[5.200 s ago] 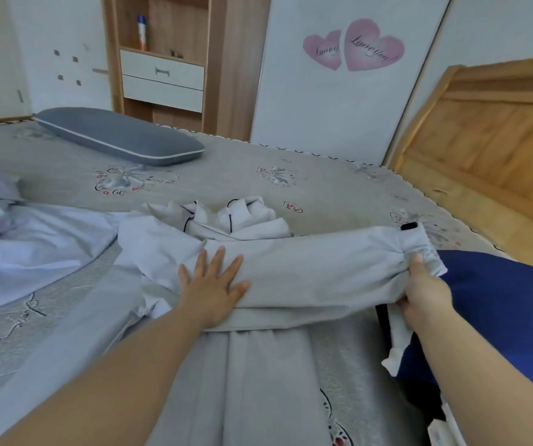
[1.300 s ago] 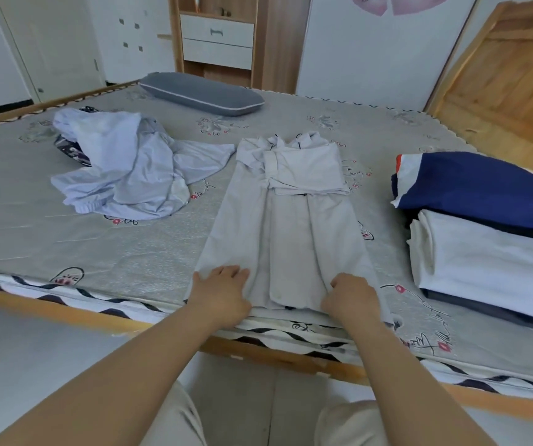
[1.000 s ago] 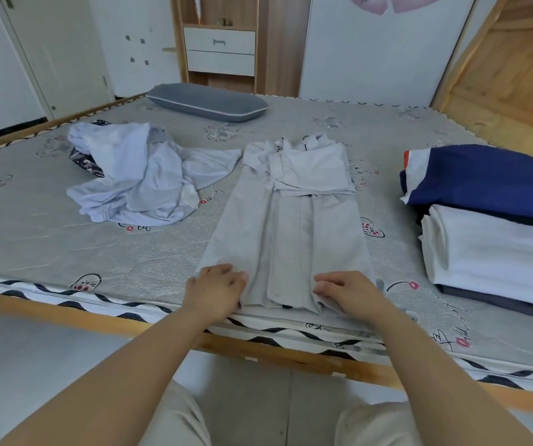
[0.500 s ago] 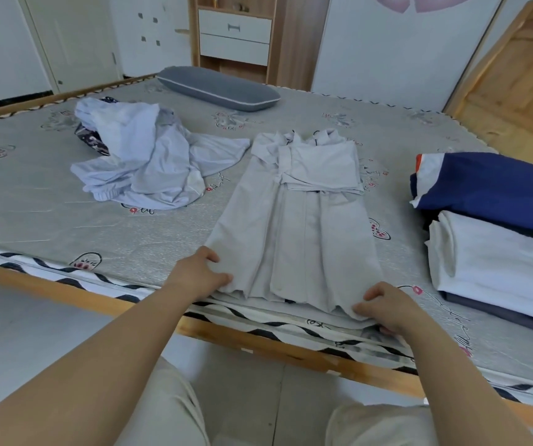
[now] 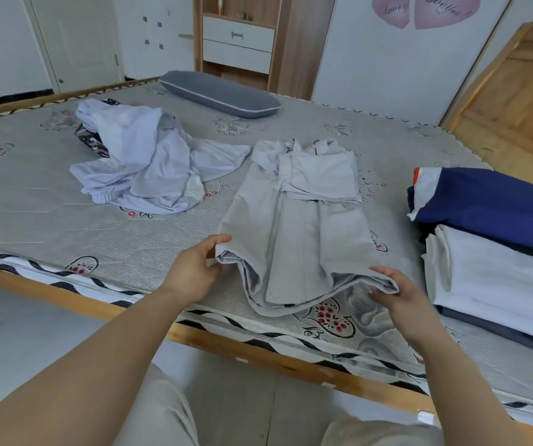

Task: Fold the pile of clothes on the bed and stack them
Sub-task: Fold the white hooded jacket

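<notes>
My left hand (image 5: 194, 272) and right hand (image 5: 398, 292) each pinch a hem corner of the grey garment (image 5: 294, 220), lifted for its lengthwise fold on the bed (image 5: 33, 220). Right of it sits the folded stack (image 5: 496, 239); left, the unfolded pile (image 5: 142, 169) waits. Beyond it: a pillow (image 5: 220, 94), a cabinet (image 5: 239, 43).

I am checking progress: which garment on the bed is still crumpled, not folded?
The pale lilac garment, heaped left of the grey one; the others lie flat or stacked.
</notes>
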